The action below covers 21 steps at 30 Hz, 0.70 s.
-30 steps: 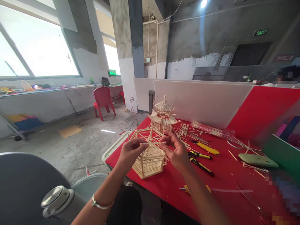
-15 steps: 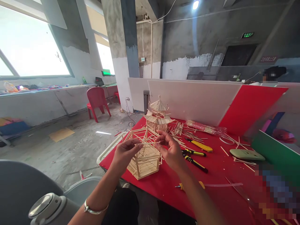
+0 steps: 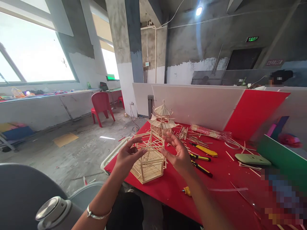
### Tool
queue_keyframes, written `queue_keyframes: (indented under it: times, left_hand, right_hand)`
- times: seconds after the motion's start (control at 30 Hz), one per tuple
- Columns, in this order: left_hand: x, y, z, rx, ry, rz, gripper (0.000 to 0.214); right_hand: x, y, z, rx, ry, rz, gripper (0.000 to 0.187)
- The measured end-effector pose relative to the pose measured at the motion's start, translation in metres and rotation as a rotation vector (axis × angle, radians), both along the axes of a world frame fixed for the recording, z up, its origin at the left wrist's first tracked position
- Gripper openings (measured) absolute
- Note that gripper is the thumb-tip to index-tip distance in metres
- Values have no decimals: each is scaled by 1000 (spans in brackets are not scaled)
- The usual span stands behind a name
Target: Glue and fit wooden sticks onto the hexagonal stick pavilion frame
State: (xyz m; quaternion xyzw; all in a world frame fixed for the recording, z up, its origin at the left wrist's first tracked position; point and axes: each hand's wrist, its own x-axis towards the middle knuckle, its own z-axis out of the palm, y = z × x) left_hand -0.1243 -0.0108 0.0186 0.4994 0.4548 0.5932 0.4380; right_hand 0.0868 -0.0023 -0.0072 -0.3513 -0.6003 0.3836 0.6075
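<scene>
A hexagonal frame of thin wooden sticks (image 3: 152, 174), with a slatted floor and upright posts, stands at the near edge of the red table. My left hand (image 3: 129, 155) is at its upper left side, thumb and fingers apart. Across from it, at the upper right side, my right hand (image 3: 177, 155) has its fingers spread, the thumb close to a top stick. Nothing shows gripped in either hand; whether the thumbs touch the top sticks I cannot tell. Behind the frame rises a tiered stick pagoda (image 3: 163, 119) with a pointed roof.
Right of the frame lie black-and-yellow pliers (image 3: 202, 169), a yellow utility knife (image 3: 206, 149) and a yellow-tipped glue gun (image 3: 186, 191), partly behind my right arm. Bundled sticks (image 3: 208, 131) lie farther back. A green case (image 3: 253, 159) is at right. A grey flask (image 3: 54, 210) stands lower left.
Both hands have opened: the fingers have lifted away from the thumbs above the frame's top sticks. The view has tilted slightly upward. The stick frame stays in place on the table.
</scene>
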Motion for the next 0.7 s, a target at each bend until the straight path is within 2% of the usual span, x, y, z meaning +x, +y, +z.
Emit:
queue_keyframes:
  times: [0.1, 0.23, 0.37, 0.47, 0.6, 0.67, 0.7]
  left_hand:
    - [-3, -6, 6, 118, 37, 78, 35]
    - [-4, -15, 13, 285, 108, 195, 13]
    - [-1, -28, 25, 365, 287, 342, 35]
    - [7, -41, 39, 456, 360, 377, 27]
    - [23, -55, 53, 503, 432, 281, 14]
    - [29, -62, 55, 468, 419, 324, 11]
    - [31, -66, 54, 447, 406, 382, 16]
  right_hand:
    - [4, -7, 5, -18, 51, -16, 62]
    - [4, -10, 10, -102, 197, -105, 52]
    - [3, -12, 21, -153, 304, -188, 47]
    - [2, -22, 31, -98, 250, -249, 42]
    - [0, -37, 40, 26, 80, -354, 32]
    - [0, -44, 42, 38, -35, -368, 38]
    - [0, -48, 42, 39, -92, -370, 43]
